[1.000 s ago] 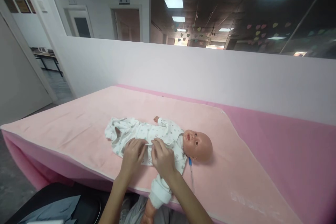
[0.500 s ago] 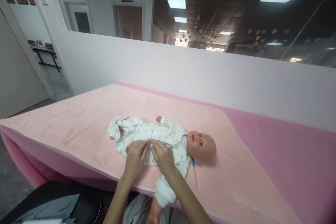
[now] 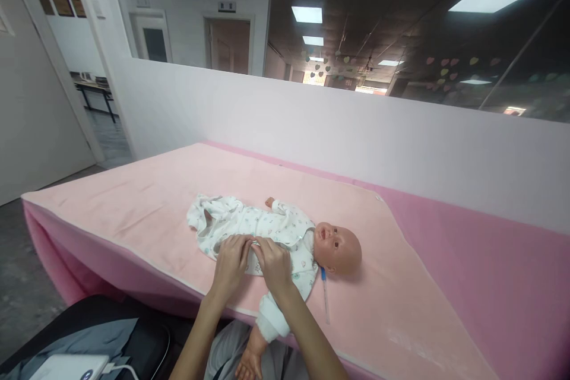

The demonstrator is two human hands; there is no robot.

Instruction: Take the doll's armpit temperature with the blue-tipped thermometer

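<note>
A baby doll (image 3: 339,247) lies on its back on a pink-covered table (image 3: 146,190), its head to the right. It wears a white printed garment (image 3: 262,221). Both my hands are over the doll's middle, fingertips nearly meeting. My left hand (image 3: 231,258) pinches the cloth's edge, and my right hand (image 3: 274,258) does the same just beside it. The exact spot between the fingertips is partly hidden. One doll arm with a white cuff (image 3: 270,317) hangs over the near table edge beneath my right forearm.
A thin stick with a blue end (image 3: 325,291) lies below the doll's head. At the lower left, a black chair (image 3: 151,338) holds grey cloth and a white device (image 3: 66,367) with a cable. A white wall (image 3: 312,124) borders the far side.
The view has shifted slightly, showing more of the doll's hanging hand and the white device. My hands stay together on the garment, with little visible movement.
</note>
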